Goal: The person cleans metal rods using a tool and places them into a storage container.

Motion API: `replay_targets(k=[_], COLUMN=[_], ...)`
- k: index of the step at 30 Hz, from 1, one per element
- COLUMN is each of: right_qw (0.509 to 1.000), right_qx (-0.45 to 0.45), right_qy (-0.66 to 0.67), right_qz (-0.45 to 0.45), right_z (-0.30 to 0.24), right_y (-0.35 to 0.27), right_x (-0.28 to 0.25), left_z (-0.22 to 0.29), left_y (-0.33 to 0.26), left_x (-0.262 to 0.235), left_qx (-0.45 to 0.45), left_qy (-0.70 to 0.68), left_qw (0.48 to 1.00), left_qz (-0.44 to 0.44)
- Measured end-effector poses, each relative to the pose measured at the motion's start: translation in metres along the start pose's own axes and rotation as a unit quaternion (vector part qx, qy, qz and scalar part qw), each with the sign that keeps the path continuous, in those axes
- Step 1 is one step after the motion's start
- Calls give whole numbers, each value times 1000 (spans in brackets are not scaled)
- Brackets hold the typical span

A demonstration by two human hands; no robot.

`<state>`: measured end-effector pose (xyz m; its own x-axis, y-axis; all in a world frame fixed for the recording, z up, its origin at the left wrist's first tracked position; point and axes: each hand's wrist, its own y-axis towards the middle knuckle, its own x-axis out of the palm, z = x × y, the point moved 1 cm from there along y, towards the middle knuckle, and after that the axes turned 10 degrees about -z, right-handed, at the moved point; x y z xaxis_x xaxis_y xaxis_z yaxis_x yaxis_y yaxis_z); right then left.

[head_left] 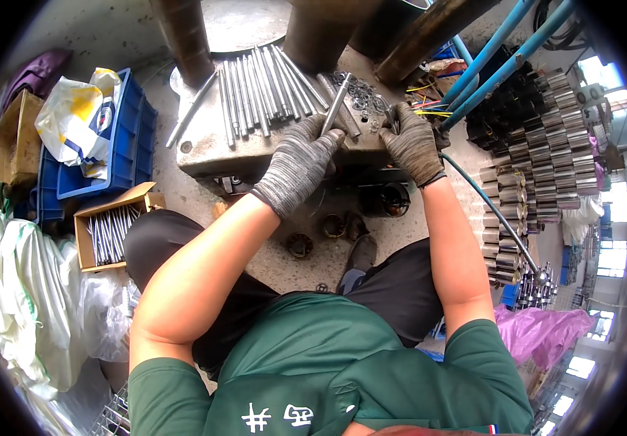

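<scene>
My left hand (300, 161), in a grey knitted glove, is closed around a shiny metal rod (338, 103) that tilts up and away over the bench edge. Just to the right, my right hand (413, 145), in a darker, stained glove, has its fingers closed. A small grey metal tip shows at its fingertips, but the rest is hidden in the glove. Many similar rods (255, 91) lie side by side on the metal worktop (204, 156), left of my hands. Small dark metal rings (355, 93) lie scattered between and beyond my hands.
Thick brown columns (182, 43) rise behind the worktop. Blue crates (139, 138) and an open cardboard box of rods (113, 232) stand left. Stacked metal cylinders (546, 145), blue pipes (506, 65) and a hose (488, 196) are right. A dark bucket (386, 200) stands below.
</scene>
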<state>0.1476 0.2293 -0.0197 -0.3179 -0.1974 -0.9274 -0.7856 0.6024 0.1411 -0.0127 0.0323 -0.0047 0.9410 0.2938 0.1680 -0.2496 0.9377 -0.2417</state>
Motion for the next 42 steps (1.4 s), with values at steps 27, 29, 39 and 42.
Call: replay_targets(k=[27,29,39,42], right_qw=[972,973,894,809], right_qx=[-226,-225,30,105], right_qy=[-44,-18,444,578], right_qz=[45,48,56,-16], right_z=[-28,-21,-19,-35], right_y=[-42,-44,-40,-49], right_x=[-3,-1,-7,-14], left_z=[-3,-2,-4,-6], left_y=[-2,-3,3,3], left_x=[-2,0,16,21], left_qx=[7,7,26,39], left_qy=[-11,-12,-13,7], left_qw=[1000,1000,999,999], left_qz=[-9,-11,-21,-24])
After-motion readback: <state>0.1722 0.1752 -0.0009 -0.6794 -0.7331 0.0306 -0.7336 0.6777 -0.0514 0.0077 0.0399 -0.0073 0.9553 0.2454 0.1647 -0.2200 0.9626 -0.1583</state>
